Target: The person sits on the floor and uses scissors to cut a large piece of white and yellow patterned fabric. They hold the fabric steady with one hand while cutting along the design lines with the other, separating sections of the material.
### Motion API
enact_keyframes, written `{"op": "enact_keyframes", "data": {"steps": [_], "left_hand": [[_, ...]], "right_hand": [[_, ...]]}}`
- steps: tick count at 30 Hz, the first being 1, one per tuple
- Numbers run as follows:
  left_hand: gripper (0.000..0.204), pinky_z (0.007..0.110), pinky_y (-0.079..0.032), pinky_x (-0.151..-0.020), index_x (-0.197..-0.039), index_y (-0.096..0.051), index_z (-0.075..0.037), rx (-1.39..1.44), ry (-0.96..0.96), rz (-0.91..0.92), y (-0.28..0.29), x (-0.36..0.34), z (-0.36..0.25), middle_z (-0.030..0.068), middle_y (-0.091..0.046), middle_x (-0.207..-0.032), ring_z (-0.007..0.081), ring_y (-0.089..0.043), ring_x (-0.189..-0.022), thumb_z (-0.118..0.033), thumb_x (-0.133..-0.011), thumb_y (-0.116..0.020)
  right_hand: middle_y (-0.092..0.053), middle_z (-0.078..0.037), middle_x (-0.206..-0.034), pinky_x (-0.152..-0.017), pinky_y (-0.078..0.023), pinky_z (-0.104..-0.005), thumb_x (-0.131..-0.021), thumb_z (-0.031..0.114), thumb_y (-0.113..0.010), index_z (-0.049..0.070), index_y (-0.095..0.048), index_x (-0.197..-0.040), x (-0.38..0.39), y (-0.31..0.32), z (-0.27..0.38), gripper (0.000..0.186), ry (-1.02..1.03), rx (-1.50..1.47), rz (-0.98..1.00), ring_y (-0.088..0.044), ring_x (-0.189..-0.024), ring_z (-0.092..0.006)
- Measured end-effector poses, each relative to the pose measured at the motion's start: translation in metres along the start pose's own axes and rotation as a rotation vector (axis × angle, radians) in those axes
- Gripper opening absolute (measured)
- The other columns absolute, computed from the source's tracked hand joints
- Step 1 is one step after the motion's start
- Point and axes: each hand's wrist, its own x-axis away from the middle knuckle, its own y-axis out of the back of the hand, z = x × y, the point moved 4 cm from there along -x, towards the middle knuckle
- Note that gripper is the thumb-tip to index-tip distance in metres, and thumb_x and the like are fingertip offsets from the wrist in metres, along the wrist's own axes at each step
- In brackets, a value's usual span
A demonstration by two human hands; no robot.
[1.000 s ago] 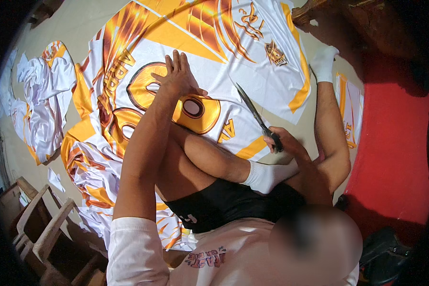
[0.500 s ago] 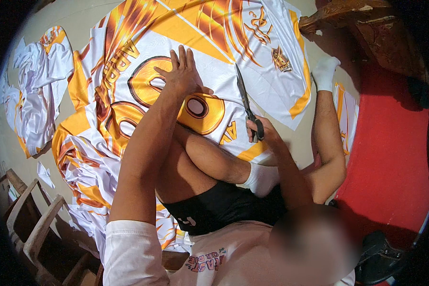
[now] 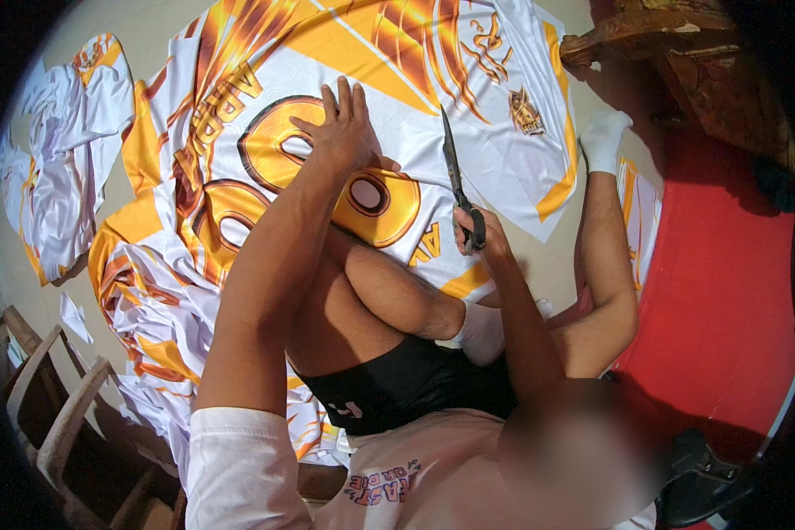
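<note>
White fabric (image 3: 415,141) printed with orange and brown flame shapes, numerals and lettering is spread over the floor in front of me. My left hand (image 3: 344,132) lies flat on it with the fingers spread, partly over a big orange numeral. In my right hand (image 3: 483,231) is a pair of dark scissors (image 3: 453,163), gripped by the handles. Their long blades look closed and point away from me over the white part of the fabric. Whether the blades touch the cloth I cannot tell.
My bent legs (image 3: 389,283) are beside the fabric's near edge. Crumpled printed cloth (image 3: 71,159) lies at the far left, and more is bunched (image 3: 172,300) nearer. Wooden frames (image 3: 71,415) stand at lower left, carved wood (image 3: 680,62) at upper right. A red surface (image 3: 715,291) covers the right side.
My right hand and the scissors have moved slightly away from me. The left hand stays almost in place on the fabric.
</note>
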Motion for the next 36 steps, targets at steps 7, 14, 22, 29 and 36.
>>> {"op": "enact_keyframes", "data": {"steps": [7, 14, 22, 29, 36], "left_hand": [[0.149, 0.087, -0.017, -0.101, -0.159, -0.002, -0.003, -0.044, 0.006, 0.051, 0.002, -0.001, -0.001, 0.0199, 0.002, -0.167, 0.0448, 0.001, -0.153, -0.072, -0.056, -0.084], [0.154, 0.09, -0.015, -0.099, -0.16, -0.006, -0.003, -0.044, 0.005, 0.016, 0.0, -0.001, 0.001, 0.0181, -0.002, -0.168, 0.0436, -0.002, -0.153, -0.078, -0.049, -0.083], [0.153, 0.089, -0.015, -0.1, -0.16, -0.005, -0.003, -0.014, 0.017, 0.046, 0.002, 0.0, -0.001, 0.0177, -0.001, -0.168, 0.0427, 0.0, -0.153, -0.075, -0.05, -0.085], [0.151, 0.091, -0.015, -0.097, -0.159, -0.007, -0.002, -0.016, -0.007, -0.007, -0.005, -0.003, 0.003, 0.0189, -0.003, -0.167, 0.0441, -0.003, -0.153, -0.075, -0.051, -0.084], [0.151, 0.091, -0.014, -0.097, -0.159, -0.007, -0.002, -0.036, -0.011, -0.025, -0.007, -0.002, 0.004, 0.0192, -0.003, -0.167, 0.0445, -0.003, -0.153, -0.076, -0.052, -0.083]], "right_hand": [[-0.052, 0.003, -0.063, -0.047, -0.04, -0.0247, -0.088, 0.046, -0.075, 0.011, -0.057, -0.081, -0.001, 0.0, -0.001, 0.04, 0.006, 0.03, -0.051, -0.05, -0.05, -0.0082], [-0.049, 0.004, -0.06, -0.045, -0.036, -0.0241, -0.09, 0.039, -0.074, 0.012, -0.054, -0.078, 0.0, -0.009, 0.001, 0.036, 0.025, 0.004, -0.056, -0.044, -0.048, -0.007], [-0.048, 0.005, -0.06, -0.046, -0.036, -0.0231, -0.089, 0.037, -0.076, 0.012, -0.053, -0.076, -0.002, -0.008, -0.009, 0.036, 0.042, 0.012, -0.083, -0.044, -0.049, -0.0059], [-0.051, 0.003, -0.063, -0.05, -0.036, -0.0253, -0.092, 0.04, -0.071, 0.011, -0.056, -0.078, -0.002, -0.015, -0.014, 0.036, 0.031, 0.046, -0.096, -0.046, -0.053, -0.0075], [-0.052, 0.002, -0.065, -0.051, -0.036, -0.0245, -0.094, 0.041, -0.068, 0.01, -0.057, -0.079, -0.004, -0.026, -0.004, 0.036, 0.02, -0.064, -0.011, -0.047, -0.053, -0.0082]]}}
